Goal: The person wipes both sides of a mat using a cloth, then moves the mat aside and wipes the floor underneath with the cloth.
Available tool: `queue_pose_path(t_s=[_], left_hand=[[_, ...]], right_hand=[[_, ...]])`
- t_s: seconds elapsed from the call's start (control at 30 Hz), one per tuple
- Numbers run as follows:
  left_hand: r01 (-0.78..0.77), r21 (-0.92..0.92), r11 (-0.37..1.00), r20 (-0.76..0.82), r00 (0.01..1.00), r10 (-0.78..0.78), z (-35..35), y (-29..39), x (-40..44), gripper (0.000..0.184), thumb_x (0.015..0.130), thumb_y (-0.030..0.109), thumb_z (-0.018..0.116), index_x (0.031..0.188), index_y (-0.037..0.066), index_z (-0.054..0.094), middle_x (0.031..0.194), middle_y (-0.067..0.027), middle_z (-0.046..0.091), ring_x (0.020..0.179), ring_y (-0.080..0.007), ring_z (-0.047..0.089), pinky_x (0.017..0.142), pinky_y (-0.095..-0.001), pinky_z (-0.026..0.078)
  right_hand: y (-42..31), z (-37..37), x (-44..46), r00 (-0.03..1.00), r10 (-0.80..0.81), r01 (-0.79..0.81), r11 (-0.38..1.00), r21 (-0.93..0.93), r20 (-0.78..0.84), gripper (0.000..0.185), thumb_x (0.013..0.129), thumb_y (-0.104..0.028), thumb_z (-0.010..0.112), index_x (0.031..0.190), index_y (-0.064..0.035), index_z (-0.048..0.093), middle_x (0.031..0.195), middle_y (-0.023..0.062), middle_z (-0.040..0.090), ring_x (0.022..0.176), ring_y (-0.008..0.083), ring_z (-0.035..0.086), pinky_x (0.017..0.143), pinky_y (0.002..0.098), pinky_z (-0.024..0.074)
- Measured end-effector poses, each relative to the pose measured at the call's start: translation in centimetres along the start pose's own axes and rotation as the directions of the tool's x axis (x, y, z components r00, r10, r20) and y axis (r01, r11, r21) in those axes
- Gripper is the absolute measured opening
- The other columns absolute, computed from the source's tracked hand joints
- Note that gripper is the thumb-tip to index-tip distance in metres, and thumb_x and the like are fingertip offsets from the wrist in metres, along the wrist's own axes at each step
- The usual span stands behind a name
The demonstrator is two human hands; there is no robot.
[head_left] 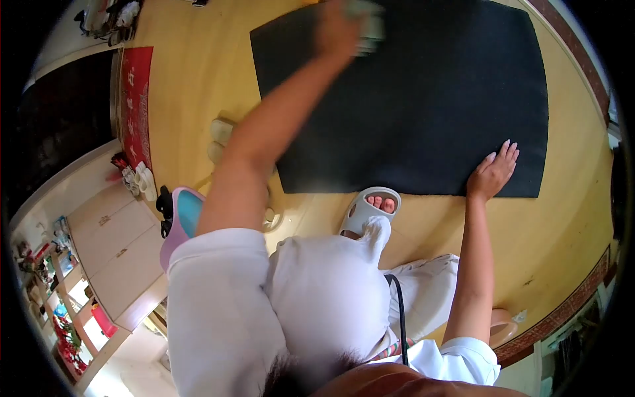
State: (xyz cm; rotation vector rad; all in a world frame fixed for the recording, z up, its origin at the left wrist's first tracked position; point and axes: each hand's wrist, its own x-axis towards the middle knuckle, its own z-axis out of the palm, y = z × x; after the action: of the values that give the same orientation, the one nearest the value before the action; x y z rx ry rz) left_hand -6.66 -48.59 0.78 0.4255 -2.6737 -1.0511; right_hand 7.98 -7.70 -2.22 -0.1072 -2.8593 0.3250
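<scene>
A large black mat [410, 112] lies on the floor in front of me. My left hand [337, 30] is at the mat's far edge, blurred by motion, with its fingers closed on a pale green cloth [370, 30]. The cloth seems folded, though the blur hides its details. Near the mat's right front corner, my right hand [493, 172] rests flat with its palm down and fingers stretched out, holding nothing.
My foot in a grey slipper [370, 208] is at the mat's near edge. Left of the mat are pale slippers [220, 135] and a pink and blue basin [178, 221]. A red runner [137, 106], several shoes [142, 178] and a cabinet [116, 251] are farther left.
</scene>
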Motion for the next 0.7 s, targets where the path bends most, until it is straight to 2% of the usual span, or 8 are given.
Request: queue_pose_path(t_s=[0.07,0.17,0.27,0.37,0.4,0.5,0.6,0.7], left_hand=[[-0.413,0.012,0.911,-0.211,0.889,0.406,7.9,5.4,-0.7,0.047,0.090,0.027,0.069,0.134,0.019,0.055,0.128,-0.0171,0.054,0.103,-0.0438,0.064,0.086,-0.0515,0.054],[-0.225,0.528,0.819,0.195,0.971,0.140,10.8,11.5,-2.9,0.055,0.089,0.036,0.068,0.139,0.023,0.049,0.132,-0.0172,0.050,0.100,-0.0397,0.068,0.080,-0.0497,0.058],[0.018,0.501,0.866,0.443,0.853,-0.274,8.3,4.9,0.4,0.061,0.088,0.050,0.068,0.140,0.025,0.046,0.144,-0.0188,0.043,0.102,-0.0401,0.069,0.080,-0.0511,0.059],[0.141,0.720,0.679,-0.013,0.982,-0.191,-4.6,-6.3,-2.7,0.042,0.094,0.029,0.067,0.132,0.020,0.053,0.113,-0.0104,0.065,0.090,-0.0306,0.071,0.071,-0.0460,0.059],[-0.029,0.771,0.636,-0.093,0.983,0.157,-8.4,-21.7,-2.8,0.043,0.095,0.026,0.065,0.134,0.015,0.051,0.116,-0.0090,0.065,0.096,-0.0294,0.070,0.075,-0.0437,0.059],[0.588,0.740,0.328,-0.460,0.797,-0.390,-26.5,-26.1,-6.0,0.054,0.091,0.031,0.071,0.136,0.015,0.047,0.126,-0.0125,0.058,0.103,-0.0310,0.066,0.079,-0.0441,0.058],[0.837,0.516,0.182,-0.681,0.531,-0.504,-33.1,-24.1,-7.0,0.065,0.086,0.036,0.076,0.139,0.015,0.044,0.136,-0.0160,0.051,0.110,-0.0325,0.062,0.083,-0.0444,0.057],[0.591,0.710,0.383,-0.601,0.792,-0.108,-28.9,-26.9,-4.9,0.063,0.084,0.036,0.078,0.132,0.013,0.045,0.133,-0.0207,0.052,0.106,-0.0356,0.063,0.084,-0.0486,0.056]], right_hand=[[0.0,0.2,-0.2,1.000,-0.013,0.012,1.000,-0.011,-0.009,0.048,0.103,-0.016,0.043,0.150,-0.0073,0.047,0.159,0.0145,0.040,0.150,0.0304,0.033,0.123,0.0452,0.0229],[0.1,0.7,-0.2,1.000,-0.024,0.023,1.000,-0.019,-0.018,0.048,0.102,-0.017,0.044,0.150,-0.0074,0.047,0.159,0.0148,0.040,0.150,0.0309,0.034,0.123,0.0456,0.0237],[0.3,0.7,-0.1,1.000,-0.018,0.018,1.000,-0.011,-0.006,0.049,0.102,-0.017,0.045,0.149,-0.0073,0.047,0.159,0.0149,0.041,0.149,0.0311,0.034,0.122,0.0458,0.0246],[0.4,0.5,-0.3,1.000,-0.009,0.009,1.000,-0.015,0.001,0.049,0.101,-0.017,0.046,0.149,-0.0067,0.047,0.158,0.0149,0.042,0.149,0.0311,0.035,0.122,0.0455,0.0251],[0.1,0.7,0.0,1.000,-0.002,0.002,1.000,-0.015,-0.003,0.049,0.101,-0.017,0.046,0.149,-0.0065,0.048,0.158,0.0150,0.042,0.149,0.0311,0.035,0.122,0.0455,0.0251],[0.1,0.4,0.1,1.000,-0.001,0.001,1.000,-0.011,-0.001,0.049,0.101,-0.017,0.046,0.149,-0.0064,0.048,0.158,0.0147,0.042,0.149,0.0311,0.035,0.122,0.0453,0.0246],[-0.3,0.2,0.1,1.000,-0.006,0.006,1.000,-0.015,-0.007,0.049,0.101,-0.017,0.046,0.149,-0.0062,0.048,0.158,0.0144,0.042,0.149,0.0311,0.035,0.122,0.0454,0.0244],[-0.2,0.6,0.2,1.000,-0.001,0.001,1.000,-0.010,-0.027,0.048,0.102,-0.018,0.045,0.149,-0.0071,0.048,0.158,0.0138,0.043,0.149,0.0310,0.035,0.122,0.0454,0.0248]])
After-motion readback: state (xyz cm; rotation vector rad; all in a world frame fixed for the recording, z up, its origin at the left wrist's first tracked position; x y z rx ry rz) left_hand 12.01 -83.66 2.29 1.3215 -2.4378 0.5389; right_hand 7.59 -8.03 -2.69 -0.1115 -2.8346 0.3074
